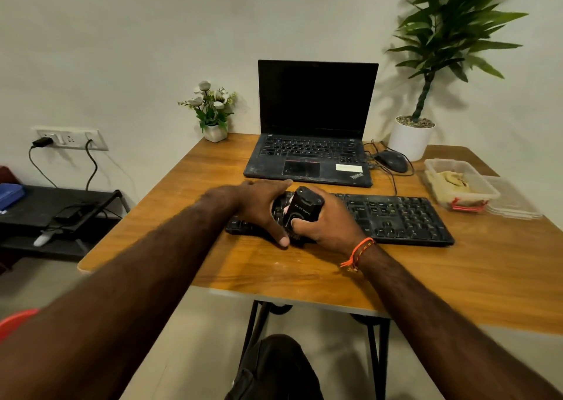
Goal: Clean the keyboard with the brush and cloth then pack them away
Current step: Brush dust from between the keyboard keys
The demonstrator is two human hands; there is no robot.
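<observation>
A black keyboard lies across the wooden table, in front of an open laptop. My right hand grips a black brush block and holds it down on the keyboard's left part. My left hand lies over the keyboard's left end, fingers spread across the keys and thumb at the near edge. A beige cloth sits inside a clear plastic box at the right of the table. The brush's bristles are hidden under the block and my hands.
The black laptop stands behind the keyboard, a wired mouse to its right. A small flower pot and a tall plant in a white pot stand at the back. The box's clear lid lies beside it.
</observation>
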